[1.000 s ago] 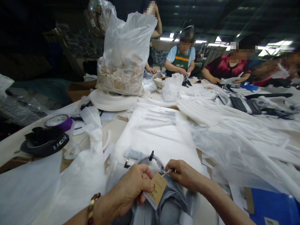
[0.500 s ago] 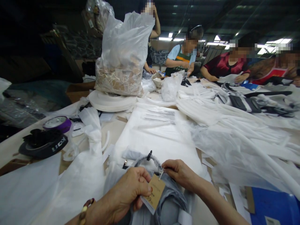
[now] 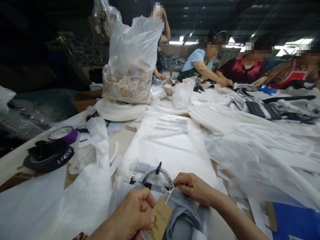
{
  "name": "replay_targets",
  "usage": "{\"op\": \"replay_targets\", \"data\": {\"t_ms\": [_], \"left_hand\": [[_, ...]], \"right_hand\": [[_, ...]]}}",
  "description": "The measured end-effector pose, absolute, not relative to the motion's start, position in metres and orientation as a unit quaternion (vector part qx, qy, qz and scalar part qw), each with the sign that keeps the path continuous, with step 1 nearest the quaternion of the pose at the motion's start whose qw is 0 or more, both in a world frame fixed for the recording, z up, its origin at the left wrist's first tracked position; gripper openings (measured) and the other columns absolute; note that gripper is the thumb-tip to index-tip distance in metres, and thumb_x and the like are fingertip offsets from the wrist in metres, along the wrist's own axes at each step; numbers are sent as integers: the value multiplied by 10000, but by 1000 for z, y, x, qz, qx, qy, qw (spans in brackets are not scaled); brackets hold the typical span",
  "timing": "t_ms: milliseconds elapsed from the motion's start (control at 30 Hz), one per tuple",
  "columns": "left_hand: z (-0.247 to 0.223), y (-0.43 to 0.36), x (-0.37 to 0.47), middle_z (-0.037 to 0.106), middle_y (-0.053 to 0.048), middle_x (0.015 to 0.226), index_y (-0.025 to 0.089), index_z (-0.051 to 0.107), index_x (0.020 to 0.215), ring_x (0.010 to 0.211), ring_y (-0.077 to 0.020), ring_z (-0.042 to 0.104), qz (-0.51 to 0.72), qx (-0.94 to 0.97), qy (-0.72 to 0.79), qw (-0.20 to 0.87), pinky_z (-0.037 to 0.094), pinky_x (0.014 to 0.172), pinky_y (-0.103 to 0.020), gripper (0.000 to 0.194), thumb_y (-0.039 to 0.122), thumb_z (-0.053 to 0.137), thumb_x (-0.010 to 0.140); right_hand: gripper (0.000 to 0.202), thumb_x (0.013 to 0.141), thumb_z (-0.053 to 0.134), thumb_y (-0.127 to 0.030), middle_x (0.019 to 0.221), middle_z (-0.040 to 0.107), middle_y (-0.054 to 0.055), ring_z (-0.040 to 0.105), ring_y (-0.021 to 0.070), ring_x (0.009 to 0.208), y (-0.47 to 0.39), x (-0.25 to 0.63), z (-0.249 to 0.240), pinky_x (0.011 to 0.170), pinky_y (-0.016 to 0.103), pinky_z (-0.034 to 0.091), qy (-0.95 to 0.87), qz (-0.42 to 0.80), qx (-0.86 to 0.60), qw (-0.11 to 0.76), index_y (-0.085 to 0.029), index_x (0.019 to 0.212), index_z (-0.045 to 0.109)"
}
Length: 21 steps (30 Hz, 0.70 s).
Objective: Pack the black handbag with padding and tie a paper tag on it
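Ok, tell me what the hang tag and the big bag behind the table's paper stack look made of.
Hang tag: matte brown card, probably kraft paper; stiff, flat, printed, held in the left hand. Big bag: thin clear plastic film, glossy, crinkled, its contents showing through.

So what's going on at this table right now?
A person is working on a grey garment at the near edge of a cluttered table. The left hand pinches a brown paper tag, while the right hand holds the tag's thin white string by the garment's grey cord loop. Across the table, other people handle white plastic bags.
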<state>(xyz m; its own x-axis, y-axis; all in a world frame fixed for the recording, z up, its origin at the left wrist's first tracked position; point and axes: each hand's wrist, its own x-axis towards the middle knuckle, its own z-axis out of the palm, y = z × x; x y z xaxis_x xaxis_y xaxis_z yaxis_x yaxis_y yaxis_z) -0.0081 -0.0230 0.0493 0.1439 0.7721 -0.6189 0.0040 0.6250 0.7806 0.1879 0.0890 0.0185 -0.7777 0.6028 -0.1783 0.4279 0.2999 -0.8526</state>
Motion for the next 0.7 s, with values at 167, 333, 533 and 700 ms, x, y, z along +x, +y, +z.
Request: {"op": "replay_targets", "data": {"t_ms": [167, 333, 533, 700], "left_hand": [[65, -20, 0, 498, 71, 463, 173, 512, 732, 403, -62, 416, 286, 377, 606, 639, 292, 402, -158, 175, 192, 573, 569], [101, 9, 54, 445, 91, 463, 203, 483, 774, 350, -78, 406, 267, 425, 618, 605, 262, 326, -166, 265, 47, 506, 562], [97, 33, 75, 501, 56, 523, 193, 508, 916, 367, -102, 455, 313, 500, 535, 605, 379, 386, -212, 155, 187, 416, 791], [62, 48, 23, 645, -96, 912, 151, 586, 941, 892, -238, 578, 167, 825, 486, 234, 376, 910, -450, 188, 177, 422, 853]], "right_hand": [[222, 845, 412, -220, 811, 631, 52, 569, 154, 748, 71, 198, 28, 683, 268, 443, -806, 386, -375, 248, -178, 871, 628], [406, 758, 584, -294, 1027, 646, 50, 611, 201, 906, 40, 222, 40, 774, 290, 499, -782, 370, -410, 288, -256, 1158, 527], [216, 800, 541, -435, 823, 675, 22, 627, 190, 703, 27, 224, 34, 604, 247, 511, -721, 388, -445, 363, -294, 914, 658], [129, 742, 633, -380, 810, 687, 13, 626, 199, 754, 31, 222, 25, 703, 270, 488, -697, 326, -502, 394, -278, 799, 686]]}}
